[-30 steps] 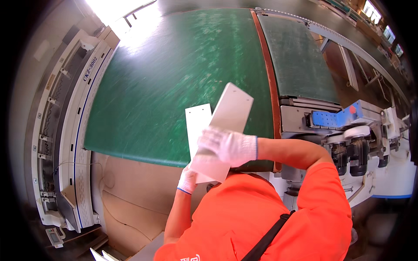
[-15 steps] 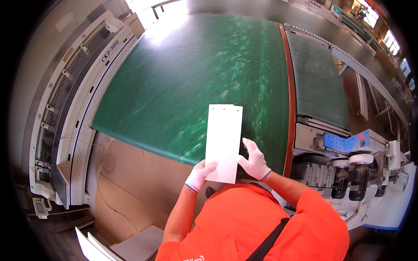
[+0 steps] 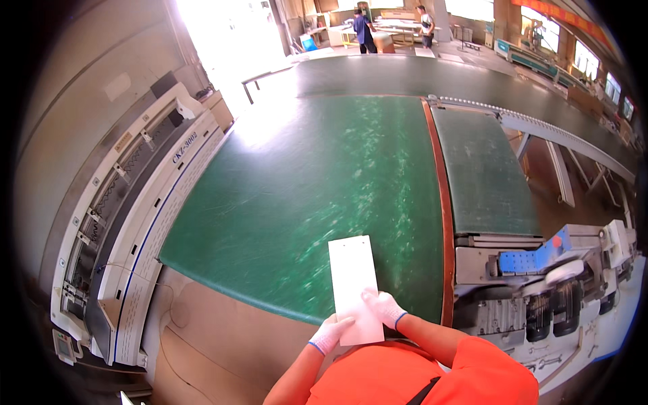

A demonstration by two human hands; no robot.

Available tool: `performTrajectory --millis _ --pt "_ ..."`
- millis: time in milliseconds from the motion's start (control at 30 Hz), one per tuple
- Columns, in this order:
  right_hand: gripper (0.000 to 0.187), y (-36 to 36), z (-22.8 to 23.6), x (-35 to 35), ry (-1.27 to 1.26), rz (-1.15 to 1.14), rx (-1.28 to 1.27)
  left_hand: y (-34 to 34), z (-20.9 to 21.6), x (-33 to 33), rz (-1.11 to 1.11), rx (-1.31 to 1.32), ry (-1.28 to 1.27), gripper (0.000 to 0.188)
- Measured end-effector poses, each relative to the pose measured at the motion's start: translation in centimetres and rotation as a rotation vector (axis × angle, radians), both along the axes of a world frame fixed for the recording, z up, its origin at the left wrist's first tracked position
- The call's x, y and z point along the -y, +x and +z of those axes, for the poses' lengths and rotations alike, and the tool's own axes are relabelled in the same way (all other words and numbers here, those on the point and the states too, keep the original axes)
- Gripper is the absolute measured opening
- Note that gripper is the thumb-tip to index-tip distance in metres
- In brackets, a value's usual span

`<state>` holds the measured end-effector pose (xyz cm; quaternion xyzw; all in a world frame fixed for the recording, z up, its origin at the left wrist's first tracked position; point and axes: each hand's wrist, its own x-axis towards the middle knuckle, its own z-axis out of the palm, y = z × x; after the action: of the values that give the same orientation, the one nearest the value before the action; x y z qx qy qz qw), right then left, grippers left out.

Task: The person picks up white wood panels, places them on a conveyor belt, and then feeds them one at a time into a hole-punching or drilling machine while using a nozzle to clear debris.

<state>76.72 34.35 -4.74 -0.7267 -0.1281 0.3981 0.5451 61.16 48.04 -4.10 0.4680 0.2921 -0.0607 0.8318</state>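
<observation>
A long white rectangular board (image 3: pixel 352 266) extends away from my body over the near edge of a green belt surface (image 3: pixel 297 202). Small dark holes show near its far end, whose stepped edge hints at a second board underneath. My left hand (image 3: pixel 331 333), in a white knit glove with a blue cuff, grips the near left corner, thumb on top and fingers hidden below. My right hand (image 3: pixel 385 308), gloved alike, is closed at the right edge, with fingertips on the upper face; I cannot see how far it reaches underneath.
A long white machine (image 3: pixel 162 196) flanks the belt on the left. To the right, beyond a reddish-brown strip (image 3: pixel 440 202), stand a narrower green belt (image 3: pixel 482 175) and motors with a blue part (image 3: pixel 523 261). Two people (image 3: pixel 364 30) are far off. Brown sheeting (image 3: pixel 223 317) lies below the near belt edge.
My right hand has come from beside the board, thumb and fingers apart, onto its right edge. The left hand keeps its grip. The view has tilted up, bringing the far hall in.
</observation>
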Motion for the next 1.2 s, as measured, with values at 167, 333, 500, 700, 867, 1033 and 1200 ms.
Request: performTrajectory --millis 167,333,500,700,867,1033,1200 --pt "0.072 0.6 2.1 0.3 -0.060 0.083 -0.109 1.5 -1.0 -1.3 0.008 -0.048 0.131 0.057" --pt "0.065 3.3 0.8 -0.6 0.329 -0.091 -0.036 1.3 0.8 0.5 -0.026 0.066 0.133 0.066" --pt "0.053 13.3 1.0 -3.5 0.741 -0.200 -0.130 2.1 2.3 1.2 -0.137 0.155 0.200 0.073" --pt "0.030 16.8 0.3 -5.6 0.640 -0.281 -0.109 2.9 1.6 1.9 -0.129 0.106 0.166 0.065" --pt "0.017 16.9 -1.9 -5.8 0.443 -0.474 0.012 0.0 0.3 3.3 0.025 0.034 -0.124 0.064" --pt "0.014 18.7 -4.6 -3.4 0.406 -0.733 0.105 -0.2 2.6 4.1 0.316 0.170 -0.455 0.061" --pt "0.016 14.8 -4.0 -3.2 0.544 -0.750 0.064 -0.4 -3.0 2.1 0.742 0.161 -0.446 0.045"
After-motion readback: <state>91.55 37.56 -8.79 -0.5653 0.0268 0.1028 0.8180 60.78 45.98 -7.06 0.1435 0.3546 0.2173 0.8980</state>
